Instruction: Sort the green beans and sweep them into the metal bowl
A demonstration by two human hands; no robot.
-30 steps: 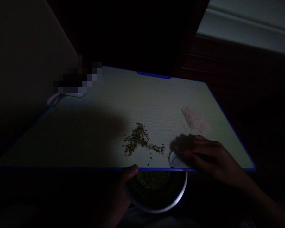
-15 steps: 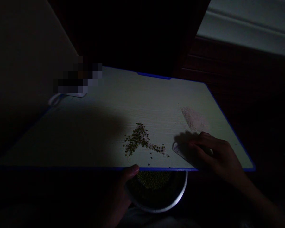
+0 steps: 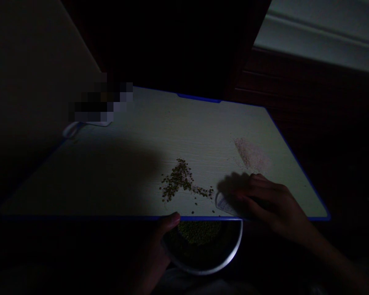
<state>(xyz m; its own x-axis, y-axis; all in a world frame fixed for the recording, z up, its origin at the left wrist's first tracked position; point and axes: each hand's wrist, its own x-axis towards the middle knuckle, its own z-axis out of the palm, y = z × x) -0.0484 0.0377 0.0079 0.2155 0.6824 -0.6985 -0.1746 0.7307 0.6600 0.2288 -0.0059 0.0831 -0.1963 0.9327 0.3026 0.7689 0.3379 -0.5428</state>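
Observation:
A dim, pale table top with a blue rim (image 3: 147,217) lies in front of me. A small heap of green beans (image 3: 176,179) sits near its front edge, with a thin trail of grains running right from it. My right hand (image 3: 269,203) is closed on a small pale card (image 3: 224,203), whose edge rests on the table just right of that trail. My left hand (image 3: 160,241) grips the rim of a metal bowl (image 3: 230,256) held below the table's front edge. Green beans (image 3: 198,231) lie inside the bowl.
A pinkish patch of fine grains (image 3: 250,153) lies on the table behind my right hand. A white object with a loop (image 3: 72,129) sits at the far left corner. Dark wooden furniture (image 3: 310,106) stands behind, and a pale wall (image 3: 24,82) rises at the left.
My right hand drew the card back and right, away from the front edge, then returned it left and toward the edge, closer to the trail. The left hand and bowl stayed put.

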